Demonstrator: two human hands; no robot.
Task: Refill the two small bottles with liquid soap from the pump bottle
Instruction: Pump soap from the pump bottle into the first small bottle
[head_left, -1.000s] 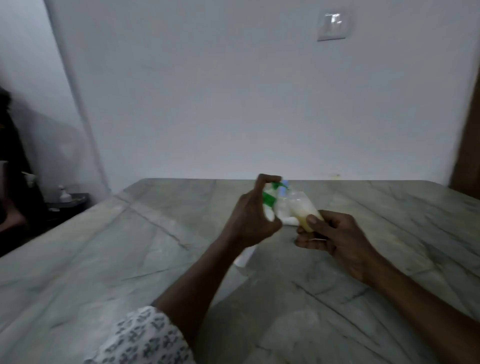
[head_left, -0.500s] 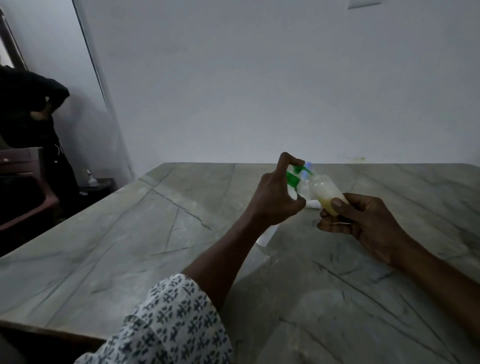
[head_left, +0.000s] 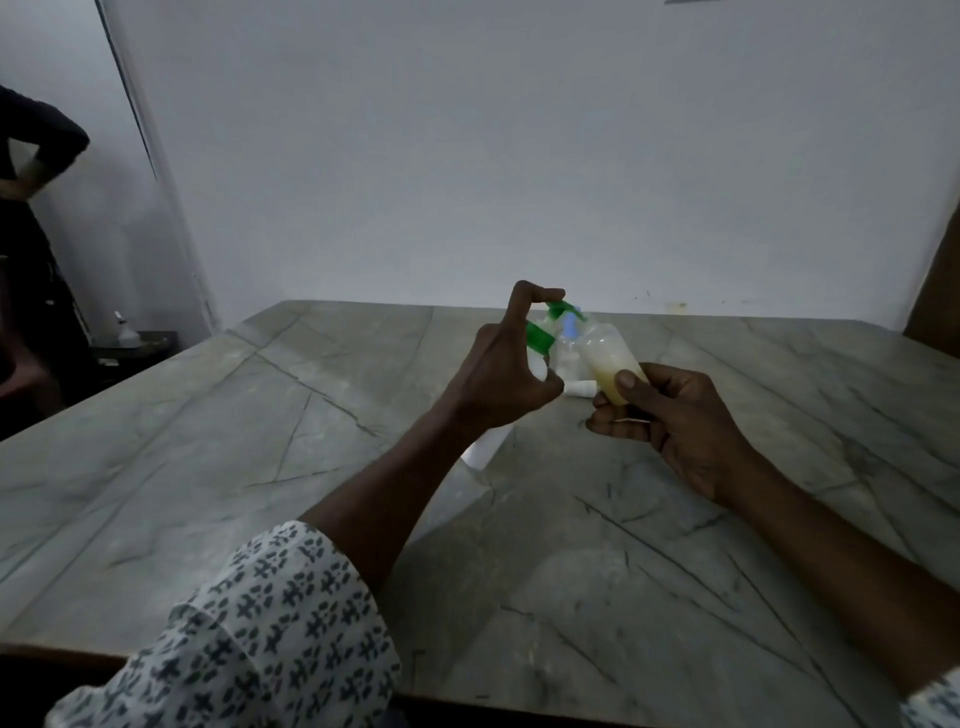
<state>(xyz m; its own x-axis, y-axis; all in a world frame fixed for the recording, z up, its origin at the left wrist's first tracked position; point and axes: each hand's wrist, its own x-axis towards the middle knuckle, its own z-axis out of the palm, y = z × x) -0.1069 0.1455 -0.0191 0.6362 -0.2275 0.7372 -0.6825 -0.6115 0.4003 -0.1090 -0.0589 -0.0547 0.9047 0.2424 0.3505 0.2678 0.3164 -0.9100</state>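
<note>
The left hand (head_left: 498, 379) grips the pump bottle (head_left: 540, 338) round its neck, the thumb and lower fingers wrapped about it and the index finger (head_left: 540, 293) hooked over the green pump head (head_left: 560, 310). The bottle's white body (head_left: 485, 447) shows below the wrist, reaching down to the counter (head_left: 260, 415)

The right hand (head_left: 675, 415) holds a small bottle (head_left: 608, 358) by its lower end, thumb on the front and fingers curled behind. It is clear, tilted with its mouth up and left toward the pump's spout, and partly filled with pale yellow soap. Whether the mouth touches the spout I cannot tell

Between the pump bottle and the held one, a little farther back, a second small bottle (head_left: 566, 353) stands upright with a blue top. Just beside the right thumb a white cap (head_left: 581, 388) lies on its side on the counter

The counter is grey, veined stone and runs to a plain wall (head_left: 519, 156). A patterned sleeve (head_left: 270, 623) covers the left forearm. At the far left edge stands another person (head_left: 31, 156) in dark clothes
</note>
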